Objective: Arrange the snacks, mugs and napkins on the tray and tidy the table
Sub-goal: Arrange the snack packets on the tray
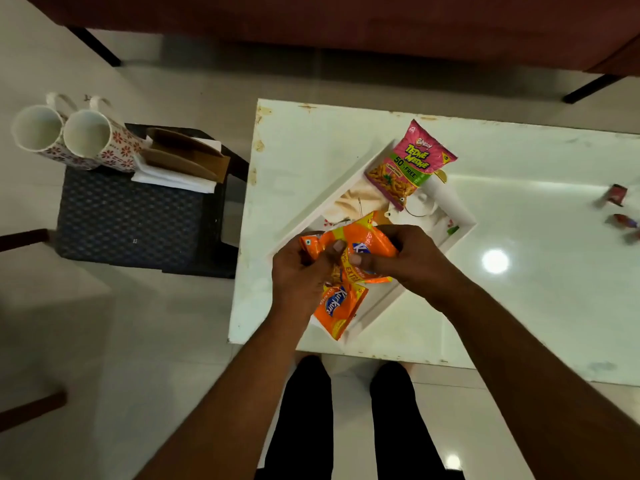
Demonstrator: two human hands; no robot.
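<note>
Bare forearms (519, 358); black trousers (298, 417) cover both legs.

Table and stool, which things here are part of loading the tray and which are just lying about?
For the job:
tray
orange packets, held by the left hand and right hand
pink packet, leaning on the tray's rim
two mugs on the stool
napkins beside them

Lying about:
small wrappers at the table's right edge, perhaps litter
sofa

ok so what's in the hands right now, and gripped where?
Both hold orange Kurkure snack packets over the tray. Left hand pinches the lower packet at its top; right hand grips the upper packet along its right side.
</note>
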